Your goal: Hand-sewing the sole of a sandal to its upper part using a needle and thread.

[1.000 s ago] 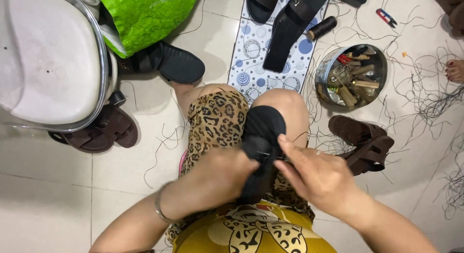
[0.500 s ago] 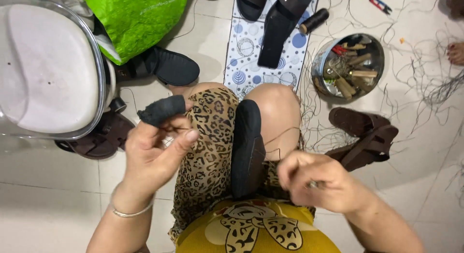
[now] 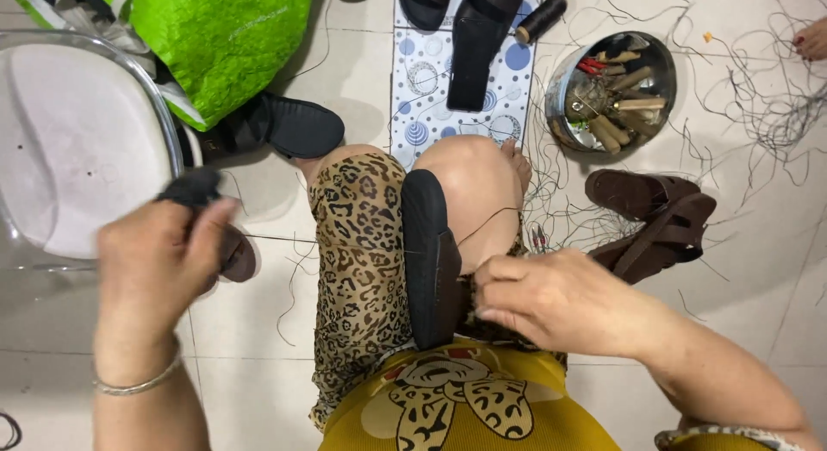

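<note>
Thread drawn taut from a black shoe wedged between the knees.

Centre frame, the black shoe (image 3: pixel 431 261) stands on edge, clamped between the leopard-print lap and the bare knee, which frees both hands for the stitching. The left hand (image 3: pixel 164 261), at mid-left, is closed around a dark-wrapped grip (image 3: pixel 194 188) and held out wide, and a thin thread (image 3: pixel 284 240) runs straight from it to the shoe, a pull that looks meant to tighten a stitch. The right hand (image 3: pixel 560 300), lower right of centre, is curled with fingertips pinched against the shoe's near edge, seemingly steadying it; whether it holds a needle I cannot tell. Upper right, a metal bowl of tools (image 3: pixel 612 93) sits within reach, brown sandals (image 3: pixel 655 218) just below it, loose threads strewn over the tiles.
</note>
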